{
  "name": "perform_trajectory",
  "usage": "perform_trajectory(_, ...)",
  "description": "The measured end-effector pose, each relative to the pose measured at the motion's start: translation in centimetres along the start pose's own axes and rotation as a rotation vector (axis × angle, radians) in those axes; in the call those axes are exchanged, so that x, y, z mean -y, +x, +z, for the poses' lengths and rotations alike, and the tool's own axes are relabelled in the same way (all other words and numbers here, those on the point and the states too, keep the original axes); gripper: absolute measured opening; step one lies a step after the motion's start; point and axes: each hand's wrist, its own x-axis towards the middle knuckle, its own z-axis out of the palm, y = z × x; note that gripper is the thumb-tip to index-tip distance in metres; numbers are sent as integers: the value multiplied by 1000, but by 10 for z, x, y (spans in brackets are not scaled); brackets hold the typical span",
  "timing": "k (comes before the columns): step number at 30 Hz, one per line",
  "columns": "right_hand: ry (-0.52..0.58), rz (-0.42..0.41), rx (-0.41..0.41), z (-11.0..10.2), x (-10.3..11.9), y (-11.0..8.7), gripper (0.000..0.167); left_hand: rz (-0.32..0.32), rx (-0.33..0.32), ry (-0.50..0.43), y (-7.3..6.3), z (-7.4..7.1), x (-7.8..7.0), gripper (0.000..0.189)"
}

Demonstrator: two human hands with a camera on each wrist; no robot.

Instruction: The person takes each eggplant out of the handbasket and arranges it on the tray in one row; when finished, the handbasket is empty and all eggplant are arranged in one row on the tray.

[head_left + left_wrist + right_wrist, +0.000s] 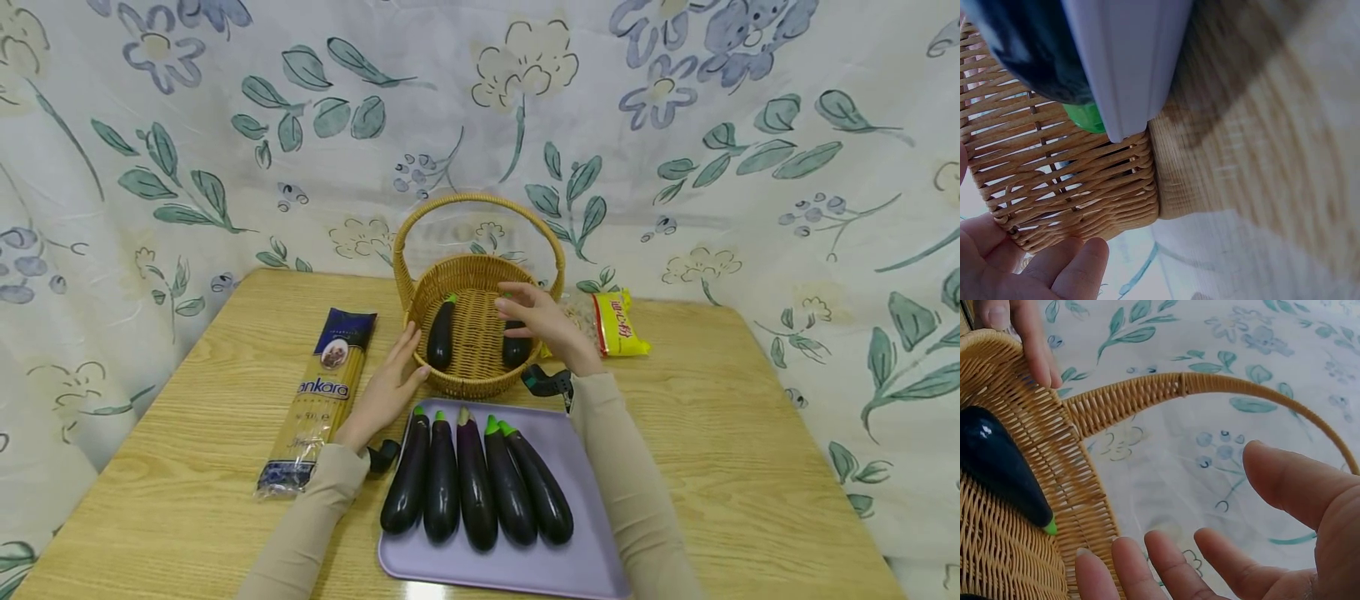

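Note:
A wicker basket [471, 386] with a tall arched handle holds two eggplants: one eggplant [441, 335] at its left side and another eggplant [516, 348] at its right, partly hidden by my right hand. My left hand [386, 387] touches the basket's left side with its fingers extended. Over the basket's right side is my right hand [546, 323], its fingers spread and nothing between them in the right wrist view. Several more eggplants [472, 483] lie side by side on a lilac tray [592, 533] in front of the basket, stems towards it.
A pack of spaghetti [322, 400] lies on the wooden table [712, 417] to the left of the basket. Behind my right hand lies a yellow-and-clear food bag [618, 323]. A floral cloth [450, 108] hangs along the table's back and sides.

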Motion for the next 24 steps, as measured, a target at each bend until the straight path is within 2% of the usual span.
perform_trajectory(8, 7, 48, -17, 9, -1, 11, 56, 6, 3, -9, 1, 1, 0, 67)
perform_trajectory(15, 45, 40, -5, 17, -2, 21, 61, 15, -6, -8, 2, 3, 2, 67)
perform_trajectory(24, 16, 66, 0, 29, -3, 31, 59, 4, 0, 2, 1, 1, 3, 68)
